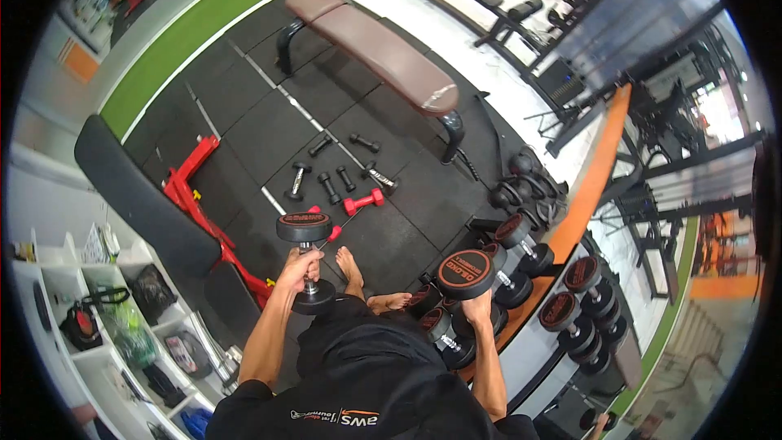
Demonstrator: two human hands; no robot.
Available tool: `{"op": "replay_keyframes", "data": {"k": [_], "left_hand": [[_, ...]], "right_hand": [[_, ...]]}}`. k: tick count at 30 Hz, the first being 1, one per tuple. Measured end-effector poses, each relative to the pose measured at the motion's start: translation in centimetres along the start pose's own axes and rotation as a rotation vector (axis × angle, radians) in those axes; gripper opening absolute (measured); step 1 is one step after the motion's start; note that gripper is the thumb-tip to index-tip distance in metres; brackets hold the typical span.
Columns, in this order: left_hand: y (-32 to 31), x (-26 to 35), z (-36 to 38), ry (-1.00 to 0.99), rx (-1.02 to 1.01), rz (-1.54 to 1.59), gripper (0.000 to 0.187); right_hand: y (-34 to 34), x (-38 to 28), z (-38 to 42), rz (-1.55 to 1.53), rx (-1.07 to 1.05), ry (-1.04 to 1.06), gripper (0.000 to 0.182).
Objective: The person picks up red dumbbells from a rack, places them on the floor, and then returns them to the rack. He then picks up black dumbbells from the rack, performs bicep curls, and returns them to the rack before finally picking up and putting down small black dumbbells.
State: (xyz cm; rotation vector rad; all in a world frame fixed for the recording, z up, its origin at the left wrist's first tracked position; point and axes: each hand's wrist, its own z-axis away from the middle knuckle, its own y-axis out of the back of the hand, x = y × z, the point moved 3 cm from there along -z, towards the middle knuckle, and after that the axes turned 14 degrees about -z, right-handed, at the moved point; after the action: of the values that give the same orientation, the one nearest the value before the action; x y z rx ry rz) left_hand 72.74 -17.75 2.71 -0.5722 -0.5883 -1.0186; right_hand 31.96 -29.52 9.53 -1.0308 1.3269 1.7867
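- Left hand (303, 269) wraps the left dumbbell (305, 227) at its middle.
- Right hand (478, 310) grips the right dumbbell (466, 274), fingers mostly hidden.
- Black weights (512, 288) sit beside the right hand; a red weight (364, 202) lies beyond the left.

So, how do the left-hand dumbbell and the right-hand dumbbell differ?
The left dumbbell shows both heads and some metal handle; the right dumbbell shows mainly one head, its handle hidden. The right one's lettered face points more toward the camera than the left one's. Both have black heads, reddish lettering.
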Motion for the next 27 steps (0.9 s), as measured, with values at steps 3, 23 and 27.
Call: {"op": "replay_keyframes", "data": {"k": [3, 23, 27], "left_hand": [[3.5, 0.3, 0.3, -0.020, 0.056, 0.073, 0.018], [7.4, -0.3, 0.2, 0.023, 0.314, 0.192, 0.015], [5.2, -0.5, -0.2, -0.020, 0.372, 0.180, 0.011]], "right_hand": [[-3.3, -2.9, -3.1, 0.183, -0.139, -0.003, 0.032], [-14.9, -7.7, -13.4, 0.642, -0.651, 0.171, 0.018], [-13.1, -5.6, -16.5, 0.653, -0.759, 0.274, 0.023]]}}
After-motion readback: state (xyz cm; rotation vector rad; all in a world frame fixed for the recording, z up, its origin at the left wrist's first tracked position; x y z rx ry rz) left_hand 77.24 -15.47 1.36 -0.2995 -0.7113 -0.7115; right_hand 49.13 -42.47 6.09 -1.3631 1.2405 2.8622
